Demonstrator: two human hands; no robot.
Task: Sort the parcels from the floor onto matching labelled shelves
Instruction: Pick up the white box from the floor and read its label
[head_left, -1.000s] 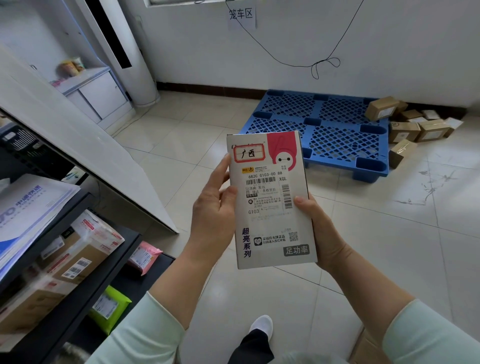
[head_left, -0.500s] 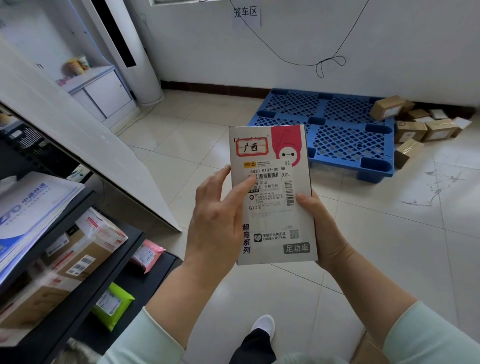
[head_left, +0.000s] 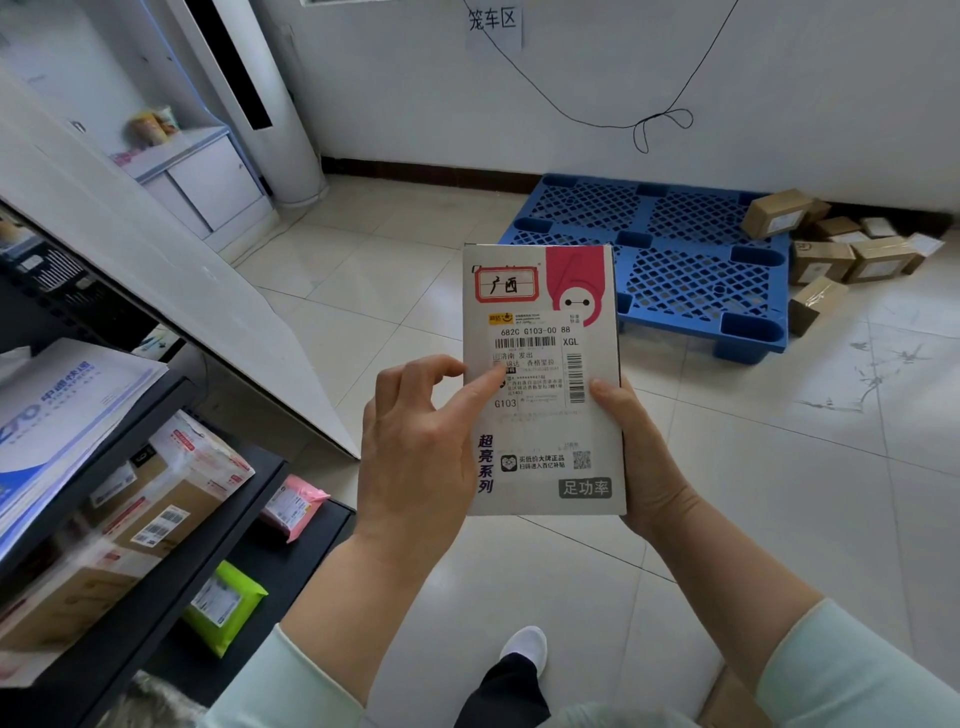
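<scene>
At frame centre my right hand (head_left: 644, 457) grips the flat white labelled parcel box (head_left: 543, 379); my left hand (head_left: 421, 441) fingers rest spread on its label. Black shelves (head_left: 171, 587), lower left, hold taped cardboard parcels (head_left: 156, 509).

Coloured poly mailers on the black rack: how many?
2. A pink mailer lies low on the rack at its far end; a green mailer lies nearer the camera, below the cardboard boxes. Others may be hidden deeper inside.
</scene>
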